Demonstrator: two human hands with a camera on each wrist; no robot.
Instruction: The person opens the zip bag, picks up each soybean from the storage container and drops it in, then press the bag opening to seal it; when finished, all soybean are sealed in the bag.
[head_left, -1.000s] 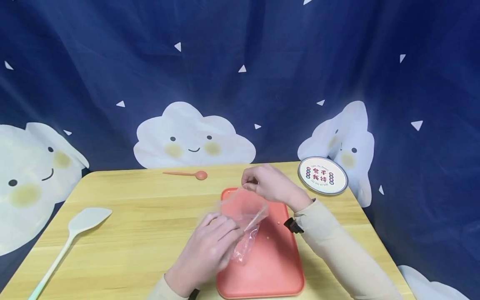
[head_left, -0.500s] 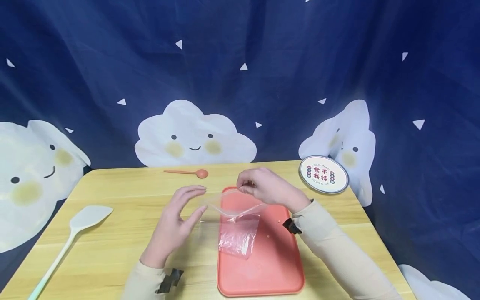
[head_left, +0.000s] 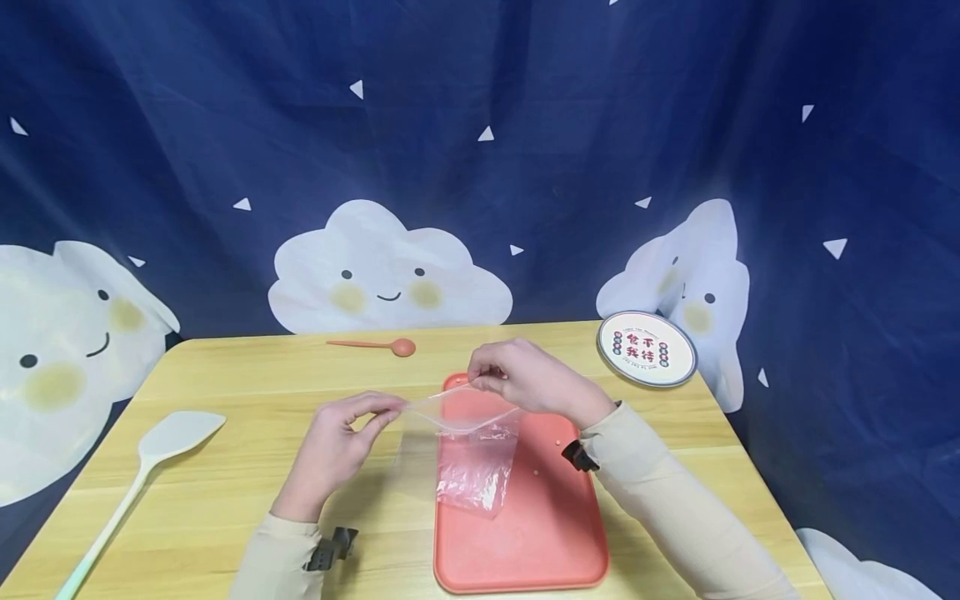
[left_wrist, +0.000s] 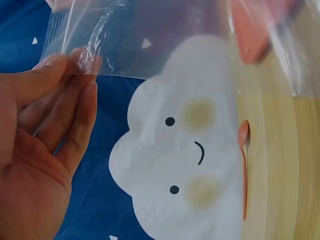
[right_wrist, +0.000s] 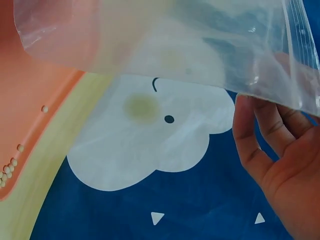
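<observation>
A clear zip-lock bag (head_left: 474, 462) hangs above the left part of a coral-red tray (head_left: 532, 542), its mouth parted at the top. My left hand (head_left: 339, 442) pinches the left end of the bag's mouth between thumb and fingers; in the left wrist view the left hand (left_wrist: 50, 115) grips the corner by the zip strip. At the far side, my right hand (head_left: 536, 379) pinches the bag's other top edge, and in the right wrist view the right hand (right_wrist: 280, 140) has its fingers behind the film. Several small pale round beads (right_wrist: 10, 167) lie along the tray's edge.
A small orange spoon (head_left: 402, 347) lies at the back of the wooden table (head_left: 285, 467). A white spatula (head_left: 176, 437) with a pale green handle end lies at the left. An oval plate (head_left: 647, 349) with red lettering sits at the back right, before a blue cloud-print curtain (head_left: 555, 167).
The left hand let go of the bag, moved left with fingers spread, then took hold of the mouth's left end. The bag's mouth now spreads wider; the right hand has shifted slightly left.
</observation>
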